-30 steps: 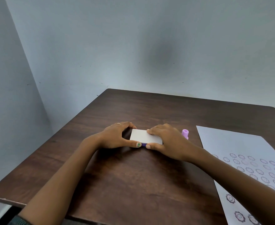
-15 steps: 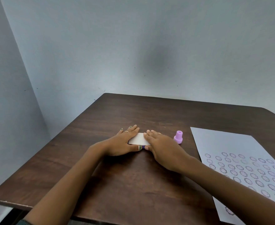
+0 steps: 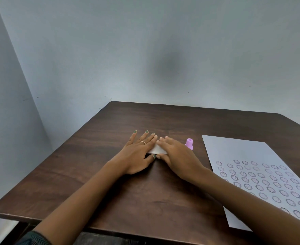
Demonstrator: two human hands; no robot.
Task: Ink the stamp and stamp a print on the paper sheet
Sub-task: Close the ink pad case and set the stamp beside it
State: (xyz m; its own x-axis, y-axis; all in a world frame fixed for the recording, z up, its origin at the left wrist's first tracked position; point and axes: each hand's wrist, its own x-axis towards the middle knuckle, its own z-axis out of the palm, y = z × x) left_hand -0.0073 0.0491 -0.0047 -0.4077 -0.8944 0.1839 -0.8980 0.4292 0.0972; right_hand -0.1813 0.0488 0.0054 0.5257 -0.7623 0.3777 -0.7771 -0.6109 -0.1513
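Observation:
A flat white ink pad case (image 3: 156,149) lies on the brown table (image 3: 163,200), mostly covered by both hands. My left hand (image 3: 138,152) rests flat on its left part, fingers stretched forward, thumb against the near edge. My right hand (image 3: 176,156) lies over its right part, thumb also at the near edge. A small purple stamp (image 3: 189,143) stands upright just behind my right hand, apart from it. The white paper sheet (image 3: 234,151) lies to the right, its near half filled with rows of several round purple prints.
The table stands in a corner of pale walls (image 3: 145,50). Its left edge (image 3: 45,163) and near edge (image 3: 110,232) drop to the floor. The sheet's far part is blank.
Both hands have flattened down over the ink pad case and now cover more of it. My left fingers have stretched out forward. The stamp has not moved.

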